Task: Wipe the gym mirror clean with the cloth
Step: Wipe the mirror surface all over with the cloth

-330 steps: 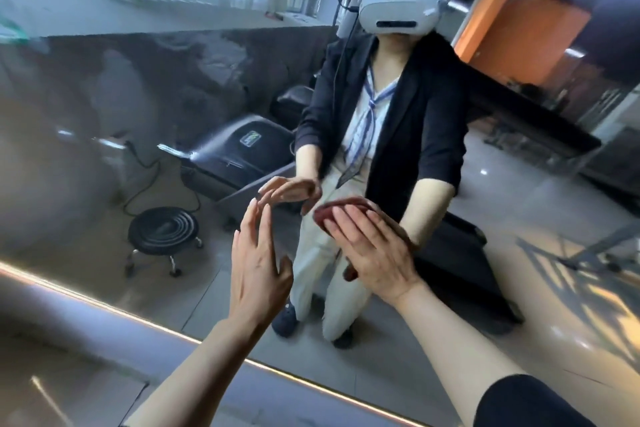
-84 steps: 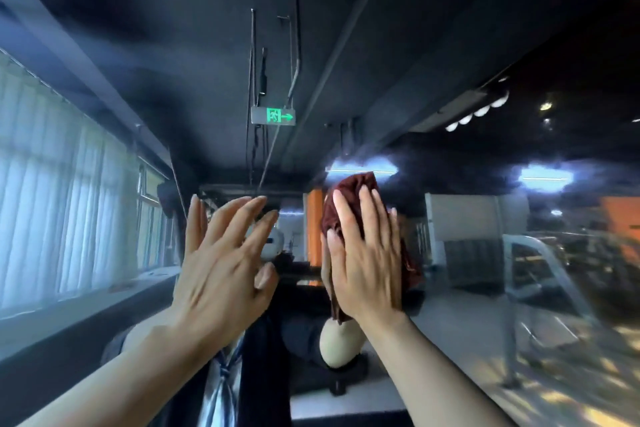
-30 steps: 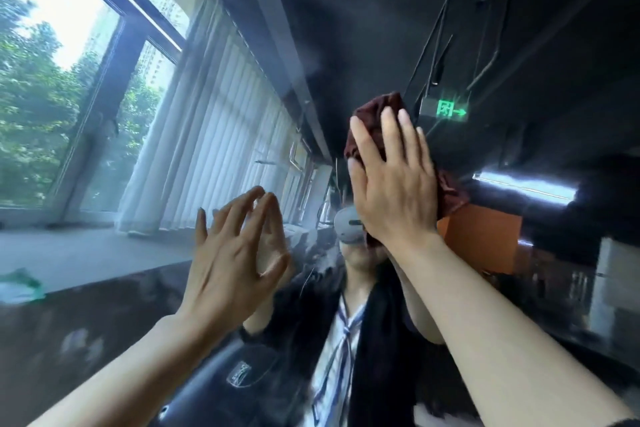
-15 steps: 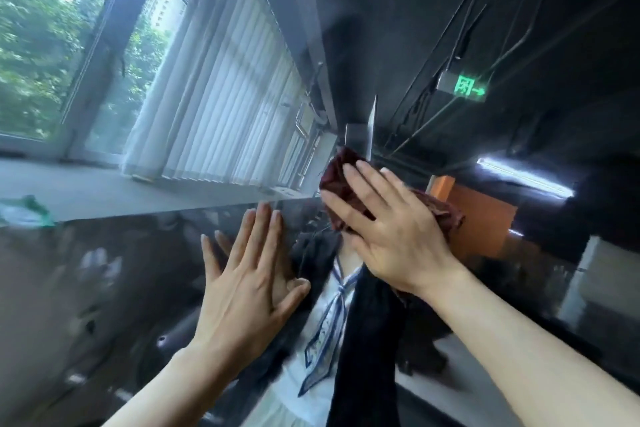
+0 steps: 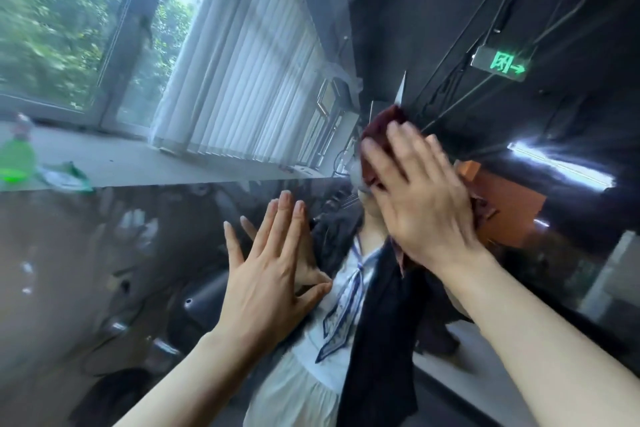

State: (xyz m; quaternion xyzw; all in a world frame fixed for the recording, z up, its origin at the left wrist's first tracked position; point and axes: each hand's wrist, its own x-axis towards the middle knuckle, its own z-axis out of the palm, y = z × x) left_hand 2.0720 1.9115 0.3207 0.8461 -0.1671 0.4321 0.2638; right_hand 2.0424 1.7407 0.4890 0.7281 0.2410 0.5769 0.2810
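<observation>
Commercial indoor hall, gym-type. Big wall mirror takes up most of the view. Reflected in it: black open ceiling with hanging conduit, green lit exit sign, strip light, orange wall panel. Left of mirror: long window with vertical blinds, wide sill below.

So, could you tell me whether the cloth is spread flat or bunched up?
Bunched up: the cloth shows as a crumpled lump under the right hand.
</observation>
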